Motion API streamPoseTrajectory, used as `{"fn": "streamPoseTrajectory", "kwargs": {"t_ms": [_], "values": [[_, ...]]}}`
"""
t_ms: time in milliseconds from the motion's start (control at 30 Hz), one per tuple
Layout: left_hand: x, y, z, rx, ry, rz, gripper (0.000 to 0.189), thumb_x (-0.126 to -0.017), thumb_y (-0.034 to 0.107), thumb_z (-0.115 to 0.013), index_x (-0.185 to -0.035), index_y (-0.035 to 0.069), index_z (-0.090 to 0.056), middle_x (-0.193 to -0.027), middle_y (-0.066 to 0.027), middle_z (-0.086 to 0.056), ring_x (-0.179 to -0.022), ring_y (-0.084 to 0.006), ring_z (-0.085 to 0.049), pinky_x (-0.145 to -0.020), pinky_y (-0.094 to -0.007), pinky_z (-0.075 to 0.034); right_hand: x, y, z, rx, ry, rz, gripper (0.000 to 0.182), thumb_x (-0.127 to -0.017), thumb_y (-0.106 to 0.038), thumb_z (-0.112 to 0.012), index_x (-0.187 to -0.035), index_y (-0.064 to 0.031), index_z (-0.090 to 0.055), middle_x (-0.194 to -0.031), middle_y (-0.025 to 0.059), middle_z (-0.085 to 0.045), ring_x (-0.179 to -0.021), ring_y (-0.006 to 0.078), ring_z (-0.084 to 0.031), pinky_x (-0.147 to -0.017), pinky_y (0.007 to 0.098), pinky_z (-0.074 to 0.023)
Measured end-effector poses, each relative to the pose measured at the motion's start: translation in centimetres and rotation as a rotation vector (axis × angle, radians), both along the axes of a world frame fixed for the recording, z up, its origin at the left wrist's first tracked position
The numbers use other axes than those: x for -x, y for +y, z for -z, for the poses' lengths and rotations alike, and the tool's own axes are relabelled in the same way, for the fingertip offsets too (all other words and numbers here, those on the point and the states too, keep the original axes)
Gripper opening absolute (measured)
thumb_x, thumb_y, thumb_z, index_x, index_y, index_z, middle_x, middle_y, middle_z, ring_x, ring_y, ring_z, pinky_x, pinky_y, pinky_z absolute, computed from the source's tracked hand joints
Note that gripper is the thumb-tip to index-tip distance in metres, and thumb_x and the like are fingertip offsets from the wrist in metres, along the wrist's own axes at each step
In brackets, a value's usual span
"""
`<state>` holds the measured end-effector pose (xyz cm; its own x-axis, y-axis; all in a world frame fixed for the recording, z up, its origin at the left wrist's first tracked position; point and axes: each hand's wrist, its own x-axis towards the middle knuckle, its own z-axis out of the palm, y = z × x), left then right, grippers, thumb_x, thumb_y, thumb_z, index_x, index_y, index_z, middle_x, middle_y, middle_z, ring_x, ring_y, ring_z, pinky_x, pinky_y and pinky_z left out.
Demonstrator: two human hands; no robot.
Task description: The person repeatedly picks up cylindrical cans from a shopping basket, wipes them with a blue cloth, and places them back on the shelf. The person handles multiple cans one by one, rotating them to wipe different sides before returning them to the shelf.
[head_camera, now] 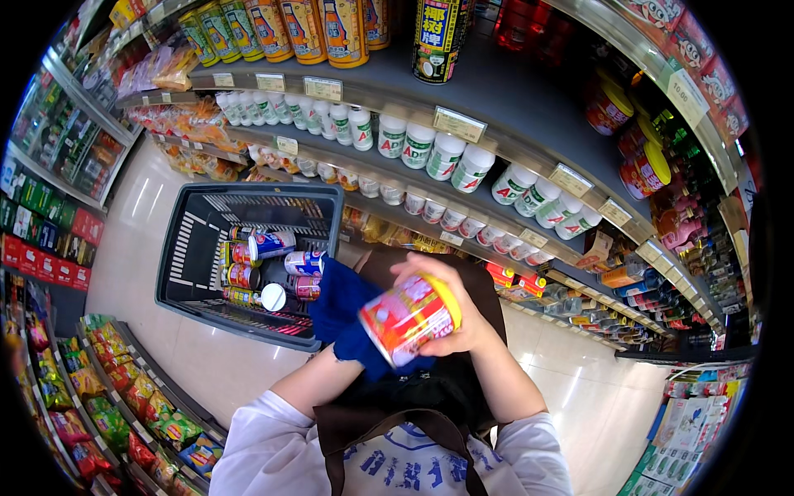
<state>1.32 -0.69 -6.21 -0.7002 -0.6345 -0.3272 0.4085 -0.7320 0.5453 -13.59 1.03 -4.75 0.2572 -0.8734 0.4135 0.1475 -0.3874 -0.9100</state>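
Note:
My right hand (470, 319) grips a red and pink food can (406, 319) with a yellow plastic lid. The can is tilted in front of my body, its lid toward the right. A dark blue cloth (341, 304) covers my left hand and lies against the can's bottom end. Only my left forearm (313, 384) shows; the fingers are hidden under the cloth and behind the can. To the left, a dark grey plastic shopping basket (248, 192) holds several cans, among them a blue can (273, 244) and one with a white lid (273, 297).
A shelf (372, 77) ahead carries orange drink cans (342, 31), a tall black drink can (437, 40) and white bottles (445, 156). Cans with yellow lids (645, 170) stand at its right. Snack bags (133, 397) fill a rack at lower left. Tiled floor (133, 248) surrounds the basket.

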Motion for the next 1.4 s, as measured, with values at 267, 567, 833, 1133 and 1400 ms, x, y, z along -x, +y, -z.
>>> {"fn": "streamPoseTrajectory", "kwargs": {"t_ms": [267, 567, 833, 1133, 1400], "values": [[3.1, 1.2, 1.5, 1.055, -1.017, -0.392, 0.060, -0.075, 0.026, -0.059, -0.125, 0.005, -0.032, -0.123, -0.0124, -0.039, -0.115, -0.0243, -0.037, -0.098, -0.0346, -0.026, -4.3, -0.2, 0.7, -0.150, -0.303, 0.762, 0.085, -0.074, -0.012, -0.064, -0.134, -0.0108, -0.004, -0.118, 0.0139, -0.036, -0.103, 0.0205, -0.045, -0.087, 0.0315, -0.0383], [-1.1, -4.4, 0.3, 1.810, -0.807, 0.086, 0.054, -0.065, 0.027, -0.063, -0.113, 0.005, -0.049, -0.116, -0.0150, -0.048, -0.108, -0.0299, -0.044, -0.094, -0.0376, -0.031, -2.2, 1.0, 2.4, -0.033, 0.058, 0.548, 0.084, -0.067, -0.021, -0.063, -0.133, -0.0010, -0.014, -0.108, 0.0134, -0.045, -0.095, 0.0247, -0.048, -0.085, 0.0316, -0.0366], [0.5, -2.3, -3.5, 1.664, -0.742, -0.196, 0.055, -0.056, 0.028, -0.067, -0.106, 0.008, -0.053, -0.105, -0.0126, -0.053, -0.102, -0.0303, -0.047, -0.088, -0.0387, -0.036, -2.7, 1.6, 0.6, -0.293, -0.701, 0.395, 0.088, -0.061, -0.033, -0.063, -0.130, -0.0028, -0.019, -0.103, 0.0142, -0.048, -0.097, 0.0235, -0.050, -0.087, 0.0337, -0.0393], [-0.1, -3.3, -2.5, 1.740, -1.111, -0.043, 0.048, -0.054, 0.031, -0.067, -0.095, 0.008, -0.059, -0.097, -0.0151, -0.056, -0.092, -0.0317, -0.052, -0.079, -0.0390, -0.040, -2.9, 1.8, 0.5, -0.367, -0.749, 0.235, 0.092, -0.067, -0.041, -0.060, -0.133, -0.0006, -0.011, -0.098, 0.0090, -0.050, -0.090, 0.0189, -0.053, -0.081, 0.0281, -0.0423], [-4.5, -7.5, -0.4, 1.789, -1.495, -0.118, 0.023, -0.065, 0.022, -0.058, -0.081, 0.006, -0.061, -0.083, -0.0168, -0.057, -0.078, -0.0334, -0.053, -0.067, -0.0393, -0.041, -2.0, 1.8, 0.7, -0.449, -0.842, 0.138, 0.091, -0.069, -0.056, -0.050, -0.132, 0.0014, -0.016, -0.092, 0.0167, -0.051, -0.083, 0.0219, -0.053, -0.073, 0.0297, -0.0428]]}}
